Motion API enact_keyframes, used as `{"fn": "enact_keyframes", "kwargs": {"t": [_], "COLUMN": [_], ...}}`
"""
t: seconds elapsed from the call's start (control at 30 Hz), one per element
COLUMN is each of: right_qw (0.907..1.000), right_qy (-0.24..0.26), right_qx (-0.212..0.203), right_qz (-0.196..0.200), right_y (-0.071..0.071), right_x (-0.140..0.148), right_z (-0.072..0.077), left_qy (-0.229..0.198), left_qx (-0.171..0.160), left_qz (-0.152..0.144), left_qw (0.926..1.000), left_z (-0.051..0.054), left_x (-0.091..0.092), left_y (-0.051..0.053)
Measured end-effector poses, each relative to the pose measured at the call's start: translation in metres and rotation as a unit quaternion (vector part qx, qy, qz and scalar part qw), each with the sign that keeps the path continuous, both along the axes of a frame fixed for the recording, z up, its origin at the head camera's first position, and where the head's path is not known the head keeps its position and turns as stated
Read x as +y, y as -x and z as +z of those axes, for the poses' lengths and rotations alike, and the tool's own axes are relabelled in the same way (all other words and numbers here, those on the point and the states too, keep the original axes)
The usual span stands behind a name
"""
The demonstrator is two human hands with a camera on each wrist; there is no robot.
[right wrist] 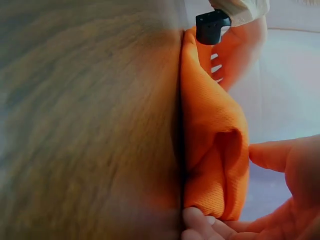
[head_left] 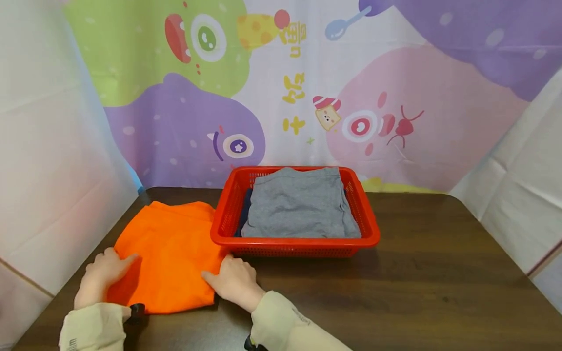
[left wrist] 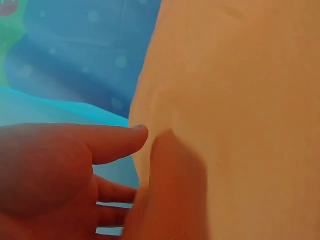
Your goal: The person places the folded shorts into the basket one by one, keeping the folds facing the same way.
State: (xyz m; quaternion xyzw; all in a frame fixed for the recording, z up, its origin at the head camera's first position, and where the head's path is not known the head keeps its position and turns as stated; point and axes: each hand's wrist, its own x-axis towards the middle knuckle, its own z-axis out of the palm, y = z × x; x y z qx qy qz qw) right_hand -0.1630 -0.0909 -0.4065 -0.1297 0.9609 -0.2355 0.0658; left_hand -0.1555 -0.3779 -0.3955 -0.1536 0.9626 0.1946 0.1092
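A folded orange garment (head_left: pixel 171 248) lies on the table to the left of a red basket, its exact kind unclear. My left hand (head_left: pixel 105 273) holds its left edge, thumb over the top; in the left wrist view the fingers (left wrist: pixel 117 195) pass behind the orange cloth (left wrist: pixel 240 100). On the opposite edge, my right hand (head_left: pixel 232 280) grips the garment near the basket's front corner. The right wrist view shows that thumb (right wrist: pixel 270 154) against the upper face of the folded layers (right wrist: pixel 215 150) and fingertips tucked at the lower edge.
The red perforated basket (head_left: pixel 373 229) sits at the back middle of the dark wooden table (head_left: pixel 417 287). In it lies a grey folded garment (head_left: pixel 298 204) over something dark blue (head_left: pixel 244 212). A cartoon-print curtain (head_left: pixel 285 146) hangs behind, with pale walls at both sides.
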Motion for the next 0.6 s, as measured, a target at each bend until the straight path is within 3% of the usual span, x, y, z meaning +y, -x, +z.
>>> {"fn": "enact_keyframes", "kwargs": {"t": [0.1,0.17,0.27,0.37,0.5,0.6], "right_qw": [0.9988,0.9936,0.9654,0.9356,0.9312,0.9222], "right_qy": [0.044,0.100,0.228,0.307,0.311,0.319], "right_qx": [-0.019,-0.051,-0.121,-0.167,-0.185,-0.215], "right_qz": [-0.008,-0.018,-0.035,-0.051,-0.047,-0.040], "right_y": [0.002,0.002,0.001,0.001,0.001,0.000], "right_x": [-0.002,-0.003,-0.005,-0.005,-0.005,-0.003], "right_z": [0.000,-0.001,-0.001,-0.001,-0.003,-0.004], "left_qy": [-0.001,-0.006,-0.014,-0.017,-0.016,-0.017], "left_qx": [0.007,0.005,-0.003,-0.018,-0.036,-0.041], "left_qz": [0.003,0.007,0.020,0.034,0.047,0.048], "left_qw": [1.0000,1.0000,0.9997,0.9991,0.9981,0.9978], "left_z": [0.002,0.003,0.003,0.002,0.004,0.006], "left_x": [0.001,0.002,0.006,0.012,0.016,0.015], "left_y": [0.001,0.000,0.001,0.002,0.002,0.001]}}
